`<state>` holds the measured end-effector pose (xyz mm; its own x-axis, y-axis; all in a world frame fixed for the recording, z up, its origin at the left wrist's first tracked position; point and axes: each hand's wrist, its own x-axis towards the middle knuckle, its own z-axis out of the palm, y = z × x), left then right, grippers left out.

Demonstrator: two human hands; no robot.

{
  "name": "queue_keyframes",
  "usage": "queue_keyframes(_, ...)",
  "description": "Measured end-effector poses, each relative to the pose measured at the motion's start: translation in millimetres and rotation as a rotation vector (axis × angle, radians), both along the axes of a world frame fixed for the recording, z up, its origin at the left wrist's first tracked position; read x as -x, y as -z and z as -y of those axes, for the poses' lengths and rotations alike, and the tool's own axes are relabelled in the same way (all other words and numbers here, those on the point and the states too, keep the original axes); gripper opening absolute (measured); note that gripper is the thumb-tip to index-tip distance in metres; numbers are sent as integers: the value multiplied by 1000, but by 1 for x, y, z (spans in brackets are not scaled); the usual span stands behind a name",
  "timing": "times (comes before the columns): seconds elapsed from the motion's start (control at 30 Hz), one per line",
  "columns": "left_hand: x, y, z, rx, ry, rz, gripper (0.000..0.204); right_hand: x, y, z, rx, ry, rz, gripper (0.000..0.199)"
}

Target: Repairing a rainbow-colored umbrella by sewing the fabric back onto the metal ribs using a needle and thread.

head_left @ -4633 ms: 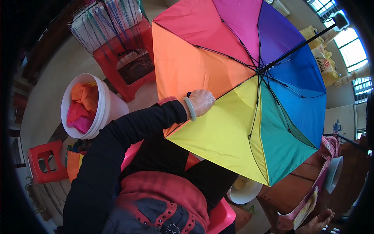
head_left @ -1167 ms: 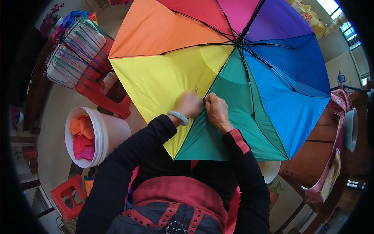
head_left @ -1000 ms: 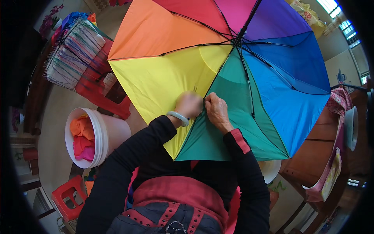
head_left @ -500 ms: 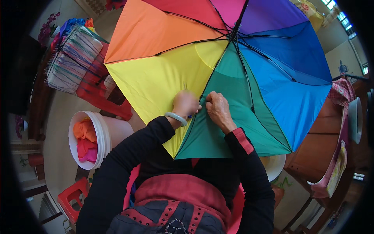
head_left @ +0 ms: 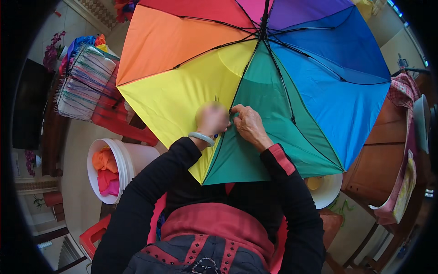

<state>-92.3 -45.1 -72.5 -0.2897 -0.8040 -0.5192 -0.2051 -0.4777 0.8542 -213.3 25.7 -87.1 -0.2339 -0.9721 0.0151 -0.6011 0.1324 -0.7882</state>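
An opened umbrella (head_left: 292,59) with rainbow panels lies over my lap, its inside and black ribs facing me. My left hand (head_left: 213,119), wearing a pale bangle, is closed over the yellow panel and partly blurred. Two thin pointed tips stick out above it and a bit of blue shows below, like small scissors (head_left: 216,97). Just beside it, my right hand (head_left: 250,127) is closed in a pinch at the black rib (head_left: 234,98) along the yellow and green seam. Whatever lies between its fingertips is too small to make out.
At the left stands a white bucket (head_left: 130,160) with orange and pink cloth (head_left: 106,171). Behind it, a red stool (head_left: 109,114) carries a box hung with coloured threads (head_left: 86,82). On the right are a white basin (head_left: 329,192) and a wooden cabinet (head_left: 372,169).
The view has shifted slightly, so the umbrella sits a little higher and further left. Both hands stay close together at the same seam, the right one's fingers now nearer the rib.
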Motion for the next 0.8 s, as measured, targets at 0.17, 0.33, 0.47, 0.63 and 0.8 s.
queue_keyframes(0.17, -2, 5, -3, -20, -52, -51, 16, 2, 2, -1, 9, 8, 10, 21)
queue_keyframes(0.33, -5, -1, -3, -70, -105, -104, 15, 3, 3, 0, 35, 19, -1, 21)
queue_keyframes(0.47, -11, 4, 5, -195, -6, -250, 15, 6, 3, -1, -3, 15, 53, 20)
queue_keyframes(0.63, -6, -5, 4, -136, 48, -93, 15, 8, 8, 0, -47, 39, 233, 20)
queue_keyframes(0.8, -1, -10, 5, -127, 109, -41, 14, 8, 4, 4, -131, 79, 391, 17)
